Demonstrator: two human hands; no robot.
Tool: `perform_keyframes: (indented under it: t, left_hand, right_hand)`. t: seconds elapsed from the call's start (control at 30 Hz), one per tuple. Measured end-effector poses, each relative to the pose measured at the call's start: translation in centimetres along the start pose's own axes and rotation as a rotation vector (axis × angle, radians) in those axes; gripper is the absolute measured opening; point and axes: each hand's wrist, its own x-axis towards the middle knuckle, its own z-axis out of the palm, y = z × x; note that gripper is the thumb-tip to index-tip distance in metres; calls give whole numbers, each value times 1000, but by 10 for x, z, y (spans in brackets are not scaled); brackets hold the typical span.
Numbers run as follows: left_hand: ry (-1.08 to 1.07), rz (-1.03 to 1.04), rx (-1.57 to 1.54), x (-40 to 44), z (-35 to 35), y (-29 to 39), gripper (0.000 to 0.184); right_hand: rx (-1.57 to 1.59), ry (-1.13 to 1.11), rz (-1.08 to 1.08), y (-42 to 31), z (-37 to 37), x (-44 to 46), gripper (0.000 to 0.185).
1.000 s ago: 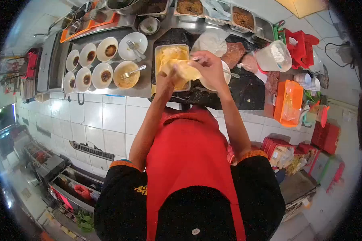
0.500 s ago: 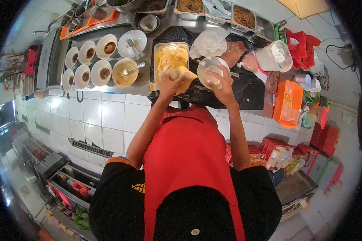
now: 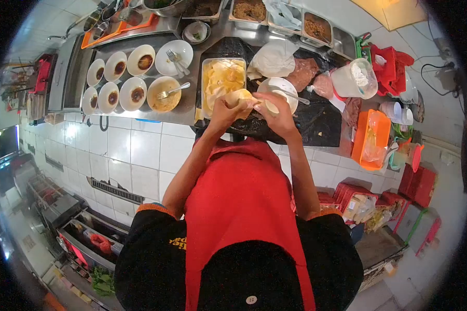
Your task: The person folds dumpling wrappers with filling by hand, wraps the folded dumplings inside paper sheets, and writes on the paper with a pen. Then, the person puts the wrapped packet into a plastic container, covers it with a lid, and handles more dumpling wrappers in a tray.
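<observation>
**Yellow sheet [image 3: 239, 96] held by the tray [image 3: 224, 59]**

The left hand [image 3: 227, 113], fingers nearly closed, pinches the sheet near the tray's five-o'clock corner. The right hand [image 3: 278, 117], half curled, holds a pale round piece [image 3: 269, 108] I cannot identify, fingertips near the sheet's three-o'clock edge. From the hands, the tray lies at eleven, a bowl [image 3: 280, 85] at two, a forked bowl [image 3: 164, 107] at nine.

Beyond the near edge of the worktop [image 3: 188, 108], paved with light-reflecting white floor tiles [image 3: 145, 142] and fitted with a slotted drain grate [image 3: 115, 190]; beyond the far left corner, clad with wall tiles [image 3: 62, 22].
</observation>
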Motion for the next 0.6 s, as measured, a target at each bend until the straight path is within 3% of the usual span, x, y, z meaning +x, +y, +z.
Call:
perform_keyframes:
  t: [0.03,0.17,0.23,0.27,0.33,0.47,0.6]
  left_hand:
    - [17,-5,20,-1,-1,1,31]
    - [63,-38,-16,-5,2,7,31]
    - [75,-89,-331,-1,5,5,32]
    - [75,-89,-330,-1,5,4,32]
    - [65,-136,-532,-3,9,9,32]
    - [10,-180,-478,-6,8,-1,31]
    - [-150,-79,-254,-7,0,-23,37]
  right_hand:
    - [133,14,65,3,4,-2,34]
    - [167,182,94,9,21,-9,32]
    - [329,223,160,10,26,-10,32]
    - [330,223,161,10,28,-10,32]
    - [680,260,252,4,28,-7,31]
    - [705,281,191,-15,20,4,31]
    - [646,141,156,-22,10,6,32]
